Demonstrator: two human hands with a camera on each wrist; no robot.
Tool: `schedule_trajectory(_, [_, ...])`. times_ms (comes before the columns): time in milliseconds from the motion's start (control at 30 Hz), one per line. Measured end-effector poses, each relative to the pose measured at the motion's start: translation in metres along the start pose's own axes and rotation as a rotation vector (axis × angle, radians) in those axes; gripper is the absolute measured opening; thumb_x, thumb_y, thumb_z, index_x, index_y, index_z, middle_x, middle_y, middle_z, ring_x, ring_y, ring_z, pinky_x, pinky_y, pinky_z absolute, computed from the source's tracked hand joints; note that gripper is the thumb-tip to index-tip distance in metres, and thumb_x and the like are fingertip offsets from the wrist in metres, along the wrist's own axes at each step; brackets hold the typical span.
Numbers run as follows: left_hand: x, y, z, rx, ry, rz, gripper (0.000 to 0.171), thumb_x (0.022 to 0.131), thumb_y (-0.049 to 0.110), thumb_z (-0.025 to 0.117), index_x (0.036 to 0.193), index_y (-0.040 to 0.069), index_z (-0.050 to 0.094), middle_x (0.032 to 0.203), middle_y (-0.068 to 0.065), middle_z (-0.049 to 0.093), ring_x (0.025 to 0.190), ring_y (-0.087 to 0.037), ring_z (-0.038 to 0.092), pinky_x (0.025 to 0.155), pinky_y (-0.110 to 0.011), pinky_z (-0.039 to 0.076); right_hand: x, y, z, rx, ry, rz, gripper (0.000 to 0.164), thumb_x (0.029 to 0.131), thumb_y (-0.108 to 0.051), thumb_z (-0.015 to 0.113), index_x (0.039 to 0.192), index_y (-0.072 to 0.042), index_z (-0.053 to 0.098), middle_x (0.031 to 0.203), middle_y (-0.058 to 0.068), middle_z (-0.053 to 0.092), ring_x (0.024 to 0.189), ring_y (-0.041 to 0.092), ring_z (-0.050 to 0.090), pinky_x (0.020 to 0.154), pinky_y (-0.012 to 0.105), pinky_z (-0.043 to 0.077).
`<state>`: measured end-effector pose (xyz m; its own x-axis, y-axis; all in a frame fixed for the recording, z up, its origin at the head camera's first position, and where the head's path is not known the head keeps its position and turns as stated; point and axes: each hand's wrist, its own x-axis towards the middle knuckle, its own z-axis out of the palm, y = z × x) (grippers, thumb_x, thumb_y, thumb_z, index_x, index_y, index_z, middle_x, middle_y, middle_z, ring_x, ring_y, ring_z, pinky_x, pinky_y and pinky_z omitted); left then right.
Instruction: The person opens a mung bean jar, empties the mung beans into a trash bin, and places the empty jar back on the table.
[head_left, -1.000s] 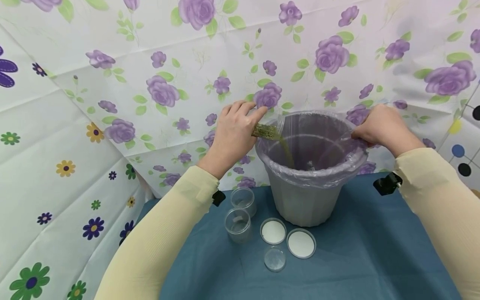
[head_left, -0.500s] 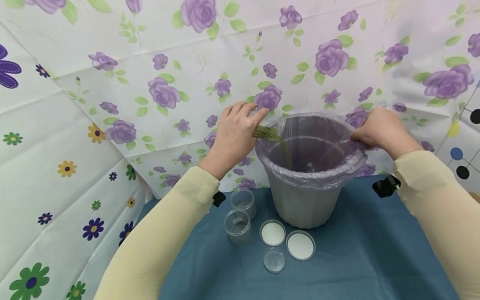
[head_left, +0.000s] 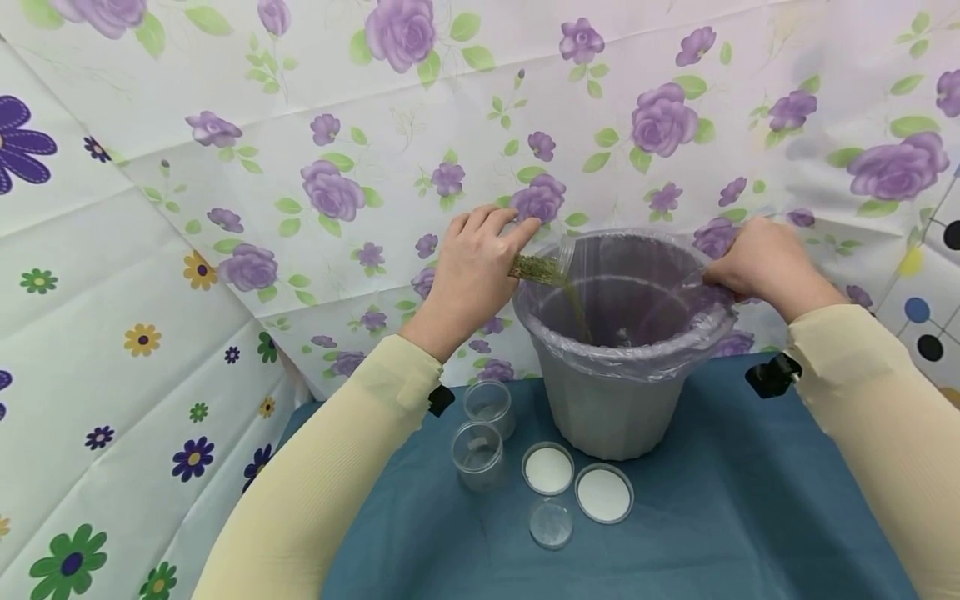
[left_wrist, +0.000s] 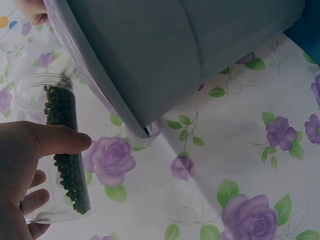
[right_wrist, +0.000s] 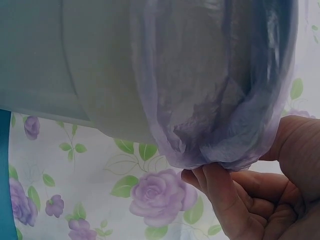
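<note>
My left hand [head_left: 480, 271] grips a clear jar [left_wrist: 35, 102] tipped on its side, its mouth over the left rim of a grey trash can [head_left: 611, 404]. Small green beans [left_wrist: 67, 145] lie along the jar's lower side, and a thin stream of them falls into the can. A translucent purple bag [head_left: 622, 358] lines the can and folds over its rim. At the right rim, my right hand [head_left: 772, 262] pinches the bag and the edge; its fingers [right_wrist: 222, 195] curl under the rim in the right wrist view.
Two clear jars [head_left: 477, 454] stand on the blue cloth [head_left: 697, 525] left of the can. In front lie two lids with white inner faces [head_left: 603, 493] and a small clear lid [head_left: 551, 523]. A flowered sheet [head_left: 420, 108] hangs close behind the can.
Beans keep falling from the jar, and the stream looks thinner now. Both hands hold nearly the same place; the whole view has shifted slightly.
</note>
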<state>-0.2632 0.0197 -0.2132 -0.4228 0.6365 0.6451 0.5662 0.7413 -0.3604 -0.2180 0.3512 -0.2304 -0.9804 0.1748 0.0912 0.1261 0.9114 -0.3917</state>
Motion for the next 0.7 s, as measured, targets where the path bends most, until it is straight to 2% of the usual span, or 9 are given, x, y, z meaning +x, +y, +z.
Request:
schedule_trajectory(400, [-0.002,0.0024,0.0013,0.014,-0.023,0.004,0.061,0.07,0.02,0.078,0.128,0.023,0.058,0.127,-0.007,0.059,0.119,-0.026,0.052,0.097,-0.042,0.045,0.0003,0.0004,0.0019,-0.004,-0.007,0.015,0.034,0.074,-0.031,0.069,0.053,-0.007,0.058,0.046,0.005,0.053,0.046,0.022,0.053,0.043,0.033,0.041])
schedule_trajectory(700, [0.0004,0.0027,0.002,0.022,-0.013,0.009,0.06,0.07,0.019,0.077,0.127,0.023,0.058,0.126,-0.007,0.059,0.12,-0.026,0.051,0.096,-0.041,0.045,0.0013,0.0008,0.001,0.005,-0.004,0.015,0.034,0.074,-0.031,0.069,0.052,-0.008,0.057,0.045,0.005,0.052,0.044,0.022,0.052,0.042,0.033,0.04])
